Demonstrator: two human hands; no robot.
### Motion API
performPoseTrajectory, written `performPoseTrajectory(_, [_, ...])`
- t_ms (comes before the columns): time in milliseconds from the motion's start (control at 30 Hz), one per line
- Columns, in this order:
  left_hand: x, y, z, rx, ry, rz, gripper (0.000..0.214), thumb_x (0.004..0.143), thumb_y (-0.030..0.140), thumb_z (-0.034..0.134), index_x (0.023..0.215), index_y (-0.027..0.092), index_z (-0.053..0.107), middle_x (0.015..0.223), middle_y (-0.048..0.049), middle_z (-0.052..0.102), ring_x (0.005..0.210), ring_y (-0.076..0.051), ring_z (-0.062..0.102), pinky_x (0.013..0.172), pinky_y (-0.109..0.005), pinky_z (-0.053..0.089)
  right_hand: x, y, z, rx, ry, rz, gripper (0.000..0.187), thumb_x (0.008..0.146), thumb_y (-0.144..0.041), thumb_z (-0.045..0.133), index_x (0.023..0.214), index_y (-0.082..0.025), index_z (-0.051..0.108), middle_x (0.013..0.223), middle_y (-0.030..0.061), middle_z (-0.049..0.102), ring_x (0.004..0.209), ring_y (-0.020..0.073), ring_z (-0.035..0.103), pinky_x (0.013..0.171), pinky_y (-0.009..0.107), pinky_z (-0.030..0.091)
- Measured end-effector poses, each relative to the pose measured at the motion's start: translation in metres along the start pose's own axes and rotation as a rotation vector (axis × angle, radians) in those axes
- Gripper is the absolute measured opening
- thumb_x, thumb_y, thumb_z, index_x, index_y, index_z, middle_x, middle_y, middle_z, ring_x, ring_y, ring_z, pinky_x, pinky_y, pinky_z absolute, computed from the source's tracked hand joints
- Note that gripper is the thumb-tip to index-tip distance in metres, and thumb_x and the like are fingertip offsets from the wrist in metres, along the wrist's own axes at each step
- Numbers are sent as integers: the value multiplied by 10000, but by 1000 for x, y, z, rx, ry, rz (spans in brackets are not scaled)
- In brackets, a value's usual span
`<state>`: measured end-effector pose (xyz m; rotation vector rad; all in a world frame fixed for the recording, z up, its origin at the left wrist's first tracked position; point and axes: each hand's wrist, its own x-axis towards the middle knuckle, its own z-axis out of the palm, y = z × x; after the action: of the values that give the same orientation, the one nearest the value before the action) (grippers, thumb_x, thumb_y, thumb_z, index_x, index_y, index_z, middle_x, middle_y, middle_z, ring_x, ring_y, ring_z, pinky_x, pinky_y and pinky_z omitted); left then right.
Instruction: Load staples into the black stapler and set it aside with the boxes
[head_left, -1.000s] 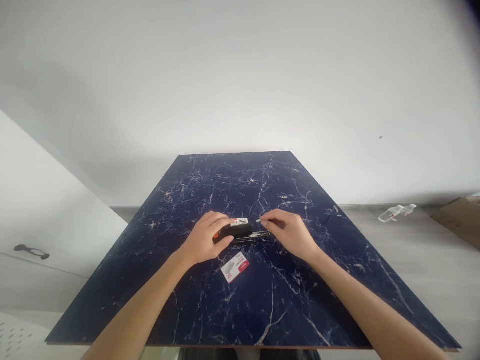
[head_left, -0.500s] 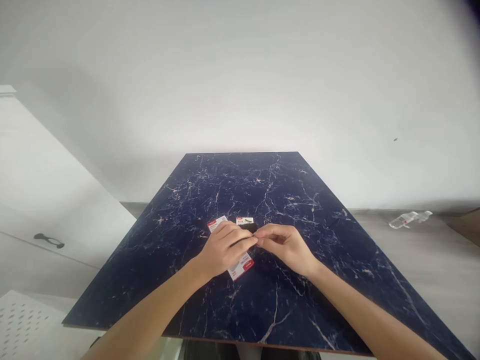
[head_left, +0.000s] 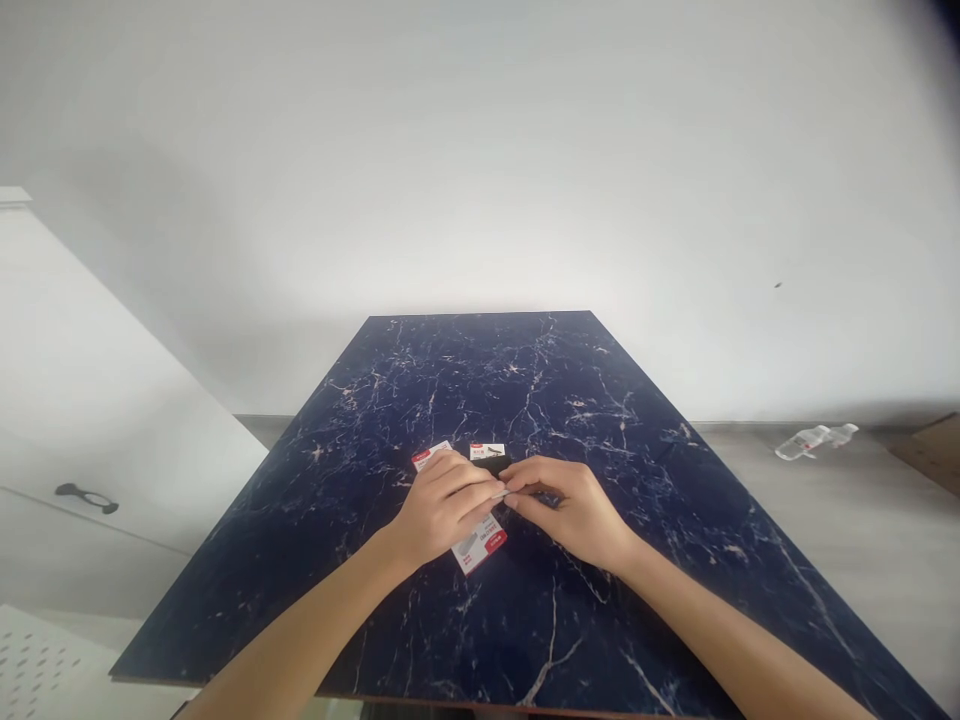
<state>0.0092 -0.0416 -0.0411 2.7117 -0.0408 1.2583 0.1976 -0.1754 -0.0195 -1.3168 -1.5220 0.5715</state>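
- Head view: a small silvery strip [head_left: 500, 494], apparently a row of staples though too small to tell for certain, sits between the fingertips of both hands, just above the table near its middle.
- Left hand [head_left: 442, 508]: fingers curled, thumb and forefinger pinched on the strip's left end; the palm faces down and hides whatever lies beneath it.
- Right hand [head_left: 574, 505]: fingers likewise drawn in, tips pinched on the strip's right end, so the two hands meet tip to tip. Holding both ends, by judgement, keeps so thin a piece steady and level.
- Black stapler [head_left: 493, 464]: lies on the table just beyond the fingertips, mostly hidden by them.
- Red-and-white staple box [head_left: 480, 543]: flat on the table, partly under the left hand, on its near side.
- Two further red-and-white cards or boxes [head_left: 430, 455] [head_left: 487, 451]: lie just beyond the left hand's knuckles and beside the stapler.
- Dark blue marbled table [head_left: 525, 620]: bears all of these.
- Surroundings: white cabinet [head_left: 90, 420] at left, clear plastic bottle [head_left: 814, 440] lying on the floor at right, well apart from the hands.
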Motion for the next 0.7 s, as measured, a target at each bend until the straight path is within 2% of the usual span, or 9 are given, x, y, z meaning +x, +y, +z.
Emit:
performPoseTrajectory(100, [1, 1, 0, 10, 11, 8, 266, 950, 171, 659, 1185, 294, 649, 992, 5, 756, 859, -164, 684, 791, -349, 516, 1, -1, 1, 103, -54, 80, 135, 917, -364, 668, 938, -249, 737, 1045, 51, 747, 877, 204, 711, 783, 343, 613])
performPoseTrajectory(200, [3, 1, -3, 28, 3, 13, 286, 945, 198, 666, 1211, 298, 639, 1015, -1, 750, 873, -169, 679, 813, -355, 514, 3, -2, -5, 108, -53, 97, 167, 907, -398, 678, 921, -240, 733, 1003, 52, 746, 837, 195, 699, 756, 335, 602])
performPoseTrajectory(367, [7, -6, -11, 64, -13, -112, 305, 950, 244, 630, 1253, 260, 608, 1143, -75, 715, 996, -229, 660, 904, -428, 504, 9, 7, -41, -102, 38, 102, 185, 904, -406, 671, 949, -242, 745, 992, 67, 737, 798, 204, 664, 695, 342, 561])
performPoseTrajectory(467, [6, -14, -15, 75, -63, -198, 277, 957, 232, 594, 1232, 245, 621, 1167, -81, 700, 1047, -245, 633, 936, -444, 486, 12, 17, -57, -256, -5, 178, 171, 890, -380, 684, 990, -262, 758, 970, 45, 738, 790, 199, 652, 698, 338, 546])
performPoseTrajectory(533, [4, -19, -15, 65, -117, -244, 259, 962, 253, 580, 1215, 236, 633, 1172, -84, 694, 1060, -255, 622, 942, -451, 478, 12, 22, -59, -298, -61, 207, 173, 884, -363, 688, 1010, -275, 764, 980, 32, 739, 816, 198, 657, 721, 336, 546])
performPoseTrajectory(700, [2, -24, -14, 25, -227, -308, 256, 977, 286, 558, 1212, 236, 646, 1176, -80, 688, 1075, -262, 609, 953, -457, 465, 11, 31, -44, -312, -123, 190, 127, 883, -308, 680, 975, -280, 764, 1017, 15, 738, 858, 190, 664, 756, 326, 537])
